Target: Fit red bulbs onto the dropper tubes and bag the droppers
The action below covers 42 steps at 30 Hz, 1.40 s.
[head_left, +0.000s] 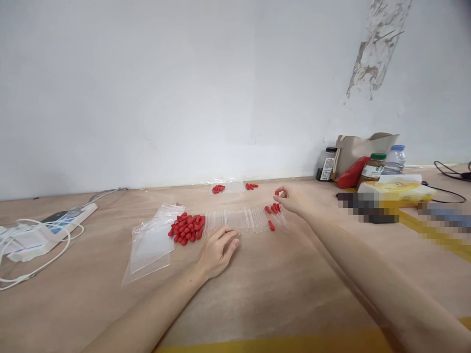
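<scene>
My left hand lies palm down at the near edge of a row of clear thin tubes, its fingers stretched out and touching or just over the tubes. Just left of that row is a pile of red rubber bulbs. Beyond the row's right end, my right hand pinches a red rubber bulb, mostly covered by the fingertips; whether a tube is attached to it I cannot tell. Below this hand, several red bulbs lie at the right end of the tubes, some apparently fitted on them.
Flat clear zip bags lie left of the pile. Near the wall, two bags hold red-bulbed pieces. A power strip with white cables is at far left. At right stand a grey bag, jars, a bottle and a tissue pack.
</scene>
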Available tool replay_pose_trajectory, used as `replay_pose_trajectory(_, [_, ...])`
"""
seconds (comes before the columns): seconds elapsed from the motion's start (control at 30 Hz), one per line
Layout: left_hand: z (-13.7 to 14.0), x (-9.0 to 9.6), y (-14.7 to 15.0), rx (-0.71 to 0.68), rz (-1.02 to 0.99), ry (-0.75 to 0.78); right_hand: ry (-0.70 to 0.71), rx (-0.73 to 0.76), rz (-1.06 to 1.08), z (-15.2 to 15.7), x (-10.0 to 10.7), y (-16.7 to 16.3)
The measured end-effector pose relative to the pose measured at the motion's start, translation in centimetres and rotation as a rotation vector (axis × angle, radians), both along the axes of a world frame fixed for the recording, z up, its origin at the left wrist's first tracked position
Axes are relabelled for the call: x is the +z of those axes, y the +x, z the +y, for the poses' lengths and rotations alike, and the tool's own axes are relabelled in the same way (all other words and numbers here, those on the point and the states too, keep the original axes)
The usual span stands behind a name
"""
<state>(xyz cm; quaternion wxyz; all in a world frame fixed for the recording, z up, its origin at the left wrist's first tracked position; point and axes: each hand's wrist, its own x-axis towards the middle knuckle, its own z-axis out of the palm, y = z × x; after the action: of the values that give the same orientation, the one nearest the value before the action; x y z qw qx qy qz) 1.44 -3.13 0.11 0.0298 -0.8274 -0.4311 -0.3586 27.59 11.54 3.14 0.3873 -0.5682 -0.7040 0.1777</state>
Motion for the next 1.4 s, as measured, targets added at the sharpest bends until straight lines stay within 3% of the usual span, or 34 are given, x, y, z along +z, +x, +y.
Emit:
replay_pose_trajectory(0.3, [-0.2,0.0,0.0,-0.011,0.023,-0.022,0.02,0.038,-0.186,0.7,-3.0,-1.7])
replay_pose_trajectory(0.47, [0.0,-0.1,0.0,-0.015,0.024,-0.028,0.01,-0.022,-0.21,0.1,-2.8,-1.8])
replay_pose_trajectory(0.63, [-0.1,-0.1,0.0,0.014,0.042,-0.005,-0.03,-0.059,-0.253,-2.6,-1.9,-2.6])
replay_pose_trajectory(0.9, [1.3,1.6,1.2,0.3,0.156,-0.003,-0.038,-0.057,-0.387,-7.7,-1.6,-2.6])
replay_pose_trajectory(1.17, [8.1,2.4,6.8,0.532,0.179,-0.132,-0.021,-0.093,-0.378,-8.1,-2.8,-2.7])
replay_pose_trajectory(1.4, [9.9,2.7,8.9,0.681,0.234,-0.248,-0.042,-0.13,-0.407,-7.9,-2.9,-2.8])
